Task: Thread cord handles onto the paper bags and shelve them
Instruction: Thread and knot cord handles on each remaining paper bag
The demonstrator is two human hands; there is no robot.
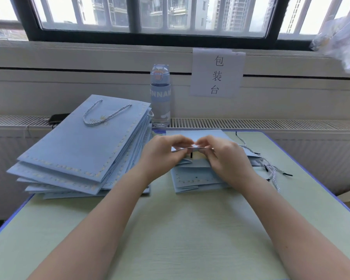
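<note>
Pale-blue paper bag (198, 165) is lifted by its top rim between both hands, over a short pile of flat bags (196, 179) directly below the fingers. The left hand (162, 156) pinches the folded rim between thumb and fingertips. The right hand (224, 156) pinches the rim just beside it, fingers curled over the edge. A black cord tip (191, 156) pokes down through the rim between the two hands. Whether either hand also grips the cord itself cannot be told.

The step appears to be feeding the handle through its hole. It would likely go best with the rim held flat close to the hole and the stiff tip pushed straight through. The cord should then be drawn gently so the paper neither creases nor tears.

Loose cords (271, 168) lie just right of the right hand. A tall pile of finished bags (83, 150) rises left of the left hand, and a twisted handle (101, 118) shows on the top one.

All this rests on a pale green table (180, 229) with a blue edge. Beyond the hands stand a water bottle (160, 98) and a slatted radiator grille (251, 124). A paper sign (216, 74) is taped to the wall under a dark-framed window (150, 15) facing apartment blocks.
</note>
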